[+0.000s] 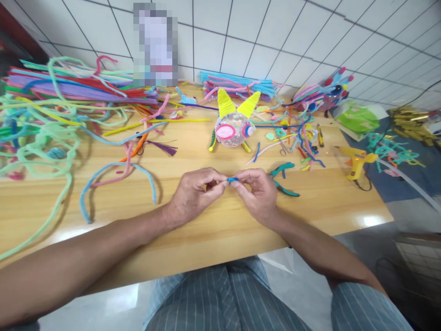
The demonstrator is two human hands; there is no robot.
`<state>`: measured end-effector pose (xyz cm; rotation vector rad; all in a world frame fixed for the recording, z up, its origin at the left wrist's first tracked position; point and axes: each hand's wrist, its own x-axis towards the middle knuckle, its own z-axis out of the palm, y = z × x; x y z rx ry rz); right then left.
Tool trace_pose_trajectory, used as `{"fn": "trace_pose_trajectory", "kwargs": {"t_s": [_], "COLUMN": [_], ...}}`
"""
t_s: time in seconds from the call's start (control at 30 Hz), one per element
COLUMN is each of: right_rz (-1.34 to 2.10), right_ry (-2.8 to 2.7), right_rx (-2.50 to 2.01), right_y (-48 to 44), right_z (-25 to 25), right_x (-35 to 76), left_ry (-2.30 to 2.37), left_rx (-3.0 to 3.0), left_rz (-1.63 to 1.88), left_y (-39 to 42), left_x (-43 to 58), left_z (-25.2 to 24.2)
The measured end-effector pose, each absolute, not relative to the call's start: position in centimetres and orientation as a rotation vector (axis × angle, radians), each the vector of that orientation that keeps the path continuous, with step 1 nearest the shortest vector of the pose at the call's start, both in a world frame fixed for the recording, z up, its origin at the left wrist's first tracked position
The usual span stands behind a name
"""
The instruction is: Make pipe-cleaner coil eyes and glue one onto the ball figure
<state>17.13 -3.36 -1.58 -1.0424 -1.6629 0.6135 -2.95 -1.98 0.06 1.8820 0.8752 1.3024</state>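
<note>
Between the fingertips of both hands is a small blue coil of pipe cleaner [232, 179], held just above the table near its front. My left hand [200, 191] pinches its left end and my right hand [257, 191] pinches the right end. Behind them stands a round clear figure [234, 133] with yellow ears, a pink oval eye, a blue round eye and short legs. Green-handled pliers [287, 179] lie just right of my right hand, partly hidden behind it.
Loose pipe cleaners [37, 133] tangle at the left, with a bundle [237, 86] along the wall. A purple tassel [165, 148] lies left of centre. Small scissors [284, 149], a cutter [320, 135] and a yellow glue gun [356, 161] with its cord are on the right.
</note>
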Motion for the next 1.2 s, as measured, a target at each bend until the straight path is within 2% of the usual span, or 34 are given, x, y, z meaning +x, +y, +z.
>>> {"fn": "trace_pose_trajectory", "kwargs": {"t_s": [0.3,0.7,1.2], "right_rz": [0.507,0.543,0.961], "right_ry": [-1.806,-1.812,-1.500], "right_rx": [-0.995,-1.066,-1.094], "right_y": [-2.9,-2.8,-3.0], "right_z": [-0.3,-0.2,-1.2], "right_x": [17.3,17.5,16.8], "left_ry": [0.793,0.955,0.898], "left_rx": [2.005,1.909,1.415], "left_rz": [1.371,1.202,1.113], "left_y": [-2.0,-1.8,-2.0], "left_x": [-3.1,-3.1,-2.5], "left_z": [0.0,-0.2,0.2]}}
